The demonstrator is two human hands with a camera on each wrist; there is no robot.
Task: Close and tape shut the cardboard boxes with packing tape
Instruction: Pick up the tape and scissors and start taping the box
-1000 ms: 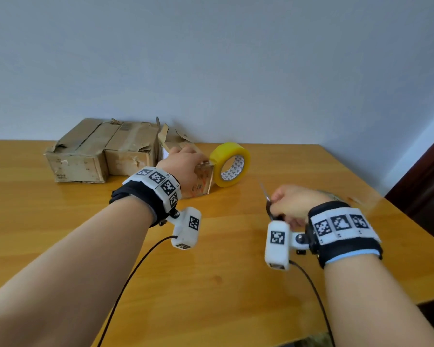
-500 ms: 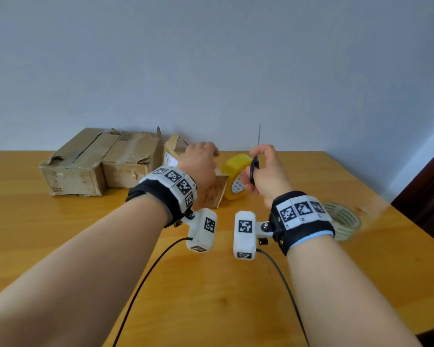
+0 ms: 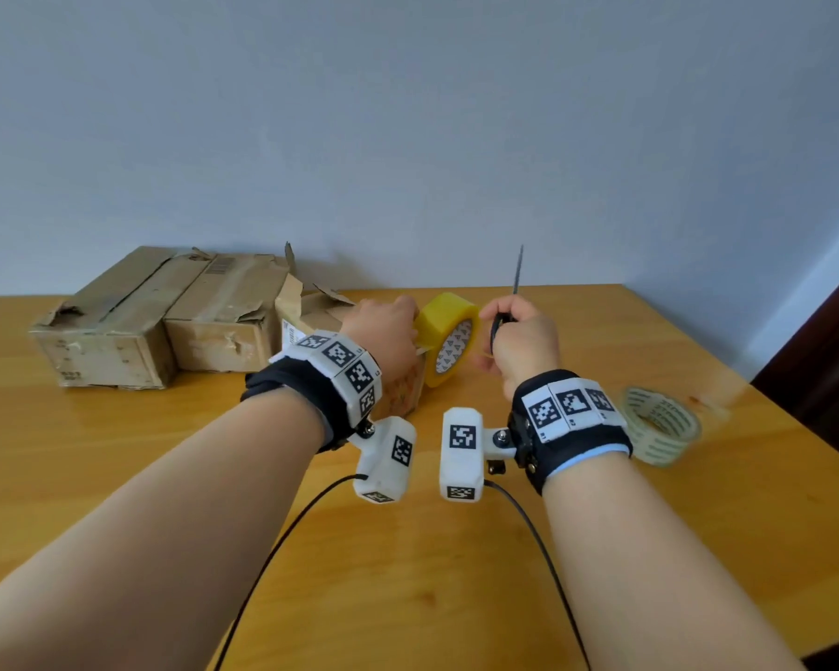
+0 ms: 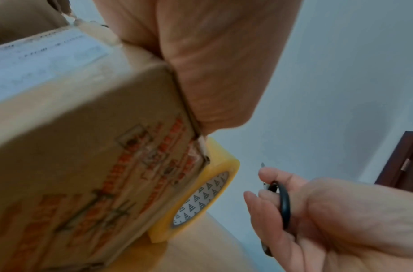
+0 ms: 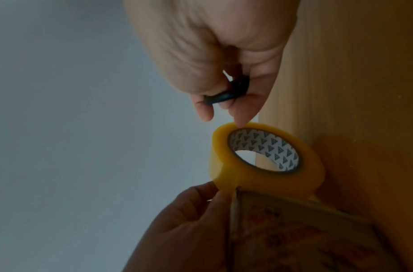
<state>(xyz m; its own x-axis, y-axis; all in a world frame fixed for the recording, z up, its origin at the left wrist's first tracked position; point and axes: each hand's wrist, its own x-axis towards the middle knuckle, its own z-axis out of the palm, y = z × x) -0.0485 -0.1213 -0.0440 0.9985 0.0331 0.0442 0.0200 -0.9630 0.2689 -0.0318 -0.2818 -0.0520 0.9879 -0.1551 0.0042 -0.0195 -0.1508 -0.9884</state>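
1. Presently, black-handled scissors (image 3: pixel 504 318) are grasped by the right hand (image 3: pixel 524 348), fingers curled through a loop; the closed blades are pointed straight up.
2. One fingertip (image 5: pixel 242 121) of that hand is seen just at the rim of the yellow tape roll (image 3: pixel 449 339); whether it touches cannot be told.
3. The top of a small printed box (image 3: pixel 403 389) is gripped by the left hand (image 3: pixel 383 336), palm pressed down on its top and the fingers curled over the far edge beside the roll.
4. The roll is stood on edge against the right side of that box, on the bench (image 3: pixel 408 573); its white core with a triangle pattern is turned toward the right hand.
5. A white label (image 4: pixel 37 60) is carried on the box's left face, and red print on its near face.
6. Behind and to the left, two worn larger boxes (image 3: pixel 165 317) are set side by side near the wall (image 3: pixel 408 138), touching each other, with torn flaps raised between them and the small box.
7. A second, clear tape roll (image 3: pixel 662 431) is laid on the bench to the right of the right wrist, well apart from the boxes.
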